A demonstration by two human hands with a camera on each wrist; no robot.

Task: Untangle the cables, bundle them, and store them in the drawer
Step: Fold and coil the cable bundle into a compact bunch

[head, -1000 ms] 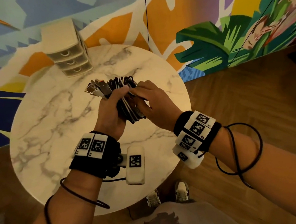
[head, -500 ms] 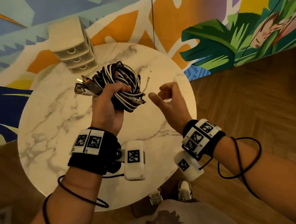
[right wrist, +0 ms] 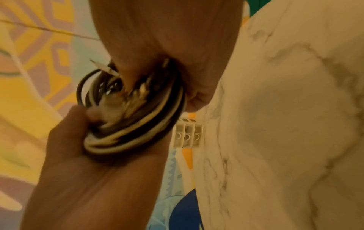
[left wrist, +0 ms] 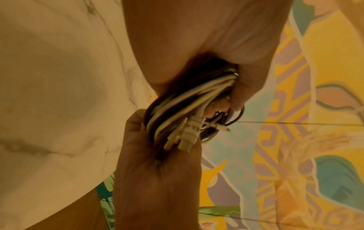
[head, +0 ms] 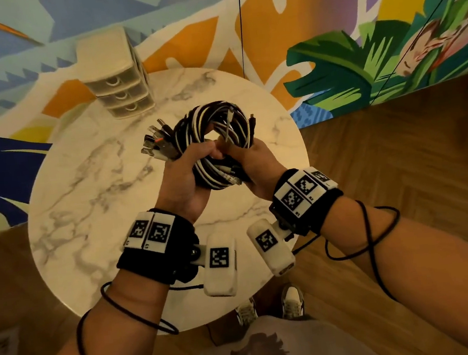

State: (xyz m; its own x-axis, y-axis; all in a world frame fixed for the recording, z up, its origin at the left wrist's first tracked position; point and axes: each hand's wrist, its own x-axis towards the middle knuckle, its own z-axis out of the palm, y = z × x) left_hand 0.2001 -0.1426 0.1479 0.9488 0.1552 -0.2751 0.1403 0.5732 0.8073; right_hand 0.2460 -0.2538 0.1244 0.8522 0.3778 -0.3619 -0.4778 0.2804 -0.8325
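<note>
Gripping the cable coil [head: 220, 138] between both hands — left hand [head: 186, 179], right hand [head: 258, 169] — above the table [head: 84, 193].

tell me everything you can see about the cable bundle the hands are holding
The cable bundle is a thick round coil of black and white cords, rubbery-looking, wound together with an open hole in the middle. A cluster of plugs, some metal-tipped, fans out at its left side, and pale connectors hang from its lower edge. It is held up above the marble table, not resting on it. The left hand grips its lower left part and the right hand grips its lower right. No tie is visible.
</note>
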